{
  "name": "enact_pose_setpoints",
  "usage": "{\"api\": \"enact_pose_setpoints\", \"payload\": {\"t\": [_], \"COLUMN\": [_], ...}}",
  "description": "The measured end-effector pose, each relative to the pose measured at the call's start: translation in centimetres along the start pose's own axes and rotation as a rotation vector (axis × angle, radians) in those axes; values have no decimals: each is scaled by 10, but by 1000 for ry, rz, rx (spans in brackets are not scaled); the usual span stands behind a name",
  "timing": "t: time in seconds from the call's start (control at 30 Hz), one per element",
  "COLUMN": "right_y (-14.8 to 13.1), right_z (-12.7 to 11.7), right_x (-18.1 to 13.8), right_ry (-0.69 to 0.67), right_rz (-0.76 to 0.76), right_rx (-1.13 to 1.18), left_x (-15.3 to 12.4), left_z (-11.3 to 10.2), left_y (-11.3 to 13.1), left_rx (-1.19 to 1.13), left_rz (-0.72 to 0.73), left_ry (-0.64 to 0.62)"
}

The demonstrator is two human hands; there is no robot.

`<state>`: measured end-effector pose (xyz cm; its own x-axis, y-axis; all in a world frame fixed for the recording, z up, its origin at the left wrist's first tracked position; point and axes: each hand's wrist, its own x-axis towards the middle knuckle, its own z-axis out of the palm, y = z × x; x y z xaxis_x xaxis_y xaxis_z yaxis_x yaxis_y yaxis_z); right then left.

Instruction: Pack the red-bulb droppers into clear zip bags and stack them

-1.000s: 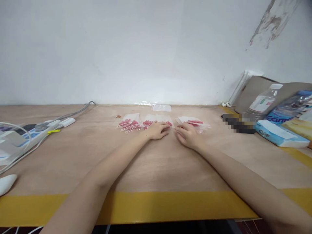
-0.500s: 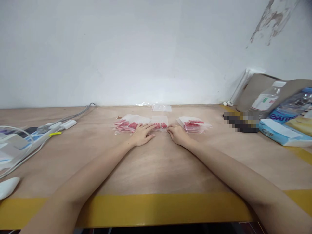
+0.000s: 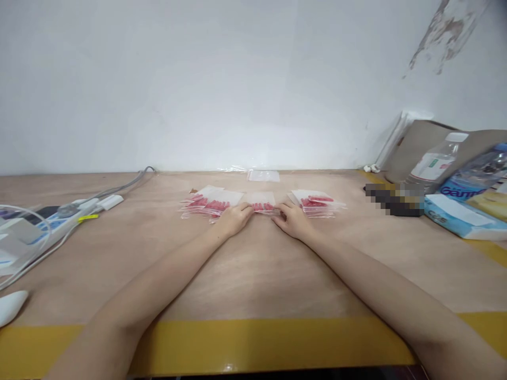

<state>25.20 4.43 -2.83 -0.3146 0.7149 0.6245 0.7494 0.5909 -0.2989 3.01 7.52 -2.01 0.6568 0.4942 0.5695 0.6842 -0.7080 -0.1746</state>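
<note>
A small clear plastic bag (image 3: 262, 200) with a white upper part and a row of red pieces lies between my hands. My left hand (image 3: 237, 217) is closed at its lower left corner, fingers together. Curled fingers of my right hand (image 3: 293, 219) are at its right edge, with the thumb below; the exact contact is partly hidden. To the left, a spread pile of similar bags (image 3: 216, 198) with red pieces lies beside my left hand. Another stack of such bags (image 3: 319, 203) is just beyond my right hand.
A flat pack of clear bags (image 3: 264, 176) lies by the wall. Left are a power strip (image 3: 63, 216) with cables and a white mouse-like object (image 3: 11, 307). A tissue pack (image 3: 463, 216), bottles (image 3: 433, 163) and a dark blurred object (image 3: 396, 200) stand or lie right.
My left hand's spread fingers have drawn together at the middle bag's left corner. My right thumb has moved slightly away from the fingers. The view has shifted a little.
</note>
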Motion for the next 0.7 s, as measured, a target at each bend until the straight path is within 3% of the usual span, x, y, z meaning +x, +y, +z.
{"api": "enact_pose_setpoints", "payload": {"t": [0.2,0.4,0.7], "right_y": [1,-1,-2], "right_z": [-3,-12,-17], "right_x": [-4,-6,-5], "right_ry": [-32,-9,-63], "right_rz": [-146,-258,-214], "right_rx": [-178,-382,-492], "left_x": [-16,-17,-15], "left_z": [-8,-9,-15], "left_y": [1,-1,2], "left_rx": [-31,16,179], "left_rz": [100,179,228], "left_ry": [94,38,34]}}
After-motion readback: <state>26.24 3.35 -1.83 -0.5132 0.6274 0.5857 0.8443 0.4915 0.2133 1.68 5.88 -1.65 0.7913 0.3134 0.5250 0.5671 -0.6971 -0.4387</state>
